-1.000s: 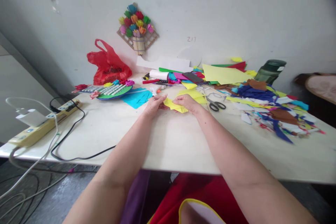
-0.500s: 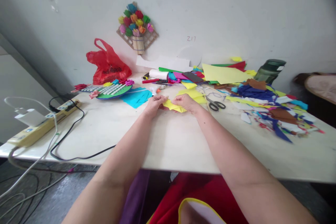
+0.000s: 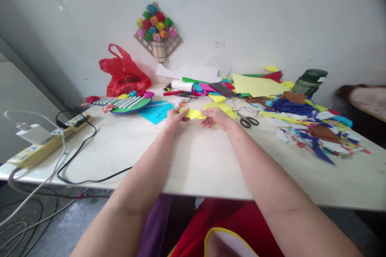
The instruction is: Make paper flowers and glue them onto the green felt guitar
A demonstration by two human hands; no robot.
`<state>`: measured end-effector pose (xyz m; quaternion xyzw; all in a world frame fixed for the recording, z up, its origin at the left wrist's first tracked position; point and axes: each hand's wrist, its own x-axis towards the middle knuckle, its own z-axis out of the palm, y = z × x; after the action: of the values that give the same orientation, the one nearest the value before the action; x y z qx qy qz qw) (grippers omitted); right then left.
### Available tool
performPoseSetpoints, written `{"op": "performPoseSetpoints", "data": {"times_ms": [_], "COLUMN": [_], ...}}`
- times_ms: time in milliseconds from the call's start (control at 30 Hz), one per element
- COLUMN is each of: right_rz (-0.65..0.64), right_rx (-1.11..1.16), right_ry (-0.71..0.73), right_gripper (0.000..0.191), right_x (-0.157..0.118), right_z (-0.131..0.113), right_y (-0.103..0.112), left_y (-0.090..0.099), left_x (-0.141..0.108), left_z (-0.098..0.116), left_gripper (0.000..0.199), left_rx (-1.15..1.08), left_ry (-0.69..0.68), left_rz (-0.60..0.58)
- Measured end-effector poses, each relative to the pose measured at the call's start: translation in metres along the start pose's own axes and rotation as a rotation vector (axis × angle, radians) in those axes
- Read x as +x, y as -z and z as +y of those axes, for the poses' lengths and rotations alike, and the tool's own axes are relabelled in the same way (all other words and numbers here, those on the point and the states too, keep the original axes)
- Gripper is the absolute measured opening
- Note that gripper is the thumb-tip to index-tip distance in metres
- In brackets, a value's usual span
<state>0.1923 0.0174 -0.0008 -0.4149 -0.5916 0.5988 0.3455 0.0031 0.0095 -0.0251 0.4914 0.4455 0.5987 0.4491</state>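
Note:
Between my two hands is a small piece of yellow crepe paper (image 3: 194, 114), stretched sideways above the white table. My left hand (image 3: 176, 117) pinches its left end. My right hand (image 3: 217, 118) grips the right end, thumb on top and the other fingers curled below. More yellow paper (image 3: 227, 108) lies just behind my right hand. Black-handled scissors (image 3: 249, 121) rest to the right of that hand. Blue paper sheets (image 3: 157, 111) lie flat to the left of my left hand.
A power strip (image 3: 45, 144) with cables runs along the left edge. Paper scraps (image 3: 325, 132) heap up on the right near a green bottle (image 3: 309, 82). At the back stand a red plastic bag (image 3: 125, 76) and a green disc with paper rolls (image 3: 129, 104). Paper flowers (image 3: 155, 22) hang on the wall.
The yellow paper has turned from hanging down at an angle to a flatter, narrower strip. My right hand's fingers have moved underneath it.

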Motion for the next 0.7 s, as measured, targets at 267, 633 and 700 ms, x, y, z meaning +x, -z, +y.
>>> {"op": "performPoseSetpoints", "data": {"times_ms": [267, 633, 700], "right_rz": [0.046, 0.051, 0.058], "right_rx": [0.031, 0.027, 0.017], "right_ry": [0.025, 0.027, 0.034], "right_gripper": [0.015, 0.014, 0.014], "right_x": [0.0016, 0.0008, 0.0020], "right_z": [0.0012, 0.0015, 0.0024], "right_y": [-0.0048, -0.0067, -0.0071], "left_y": [0.0005, -0.0011, -0.0003], "left_x": [0.0001, -0.0020, -0.0021], "left_z": [-0.0018, 0.0003, 0.0001], "left_gripper": [0.045, 0.045, 0.043], "left_rx": [-0.038, -0.034, -0.063], "left_ry": [0.023, 0.030, 0.057], "left_rz": [-0.051, -0.090, -0.121]}}
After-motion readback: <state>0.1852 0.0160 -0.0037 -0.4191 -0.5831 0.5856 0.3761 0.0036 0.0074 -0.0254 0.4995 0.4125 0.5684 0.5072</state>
